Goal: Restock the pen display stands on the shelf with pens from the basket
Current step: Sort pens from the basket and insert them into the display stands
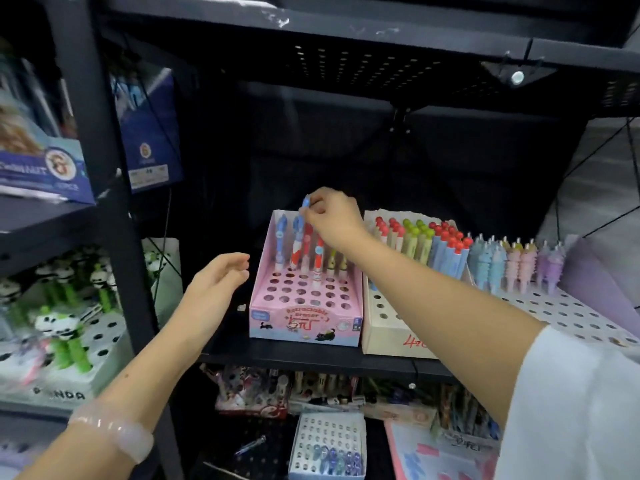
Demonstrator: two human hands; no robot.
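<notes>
Up top, right hand (329,216) pinches blue pen (306,203); left hand (216,282) hovers beside pink stand (304,306).

The pen (305,204) pinched in the right hand's fingers (313,212) has a pale blue top. Just below them, the stand (304,323) is pink with round holes; beside it stand red-and-white and blue pens (300,247). The shelf (311,358) is black.

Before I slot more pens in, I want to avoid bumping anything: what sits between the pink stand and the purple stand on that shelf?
In the head view, a cream stand of red-topped pens sits between the pink stand and the purple stand.
</notes>
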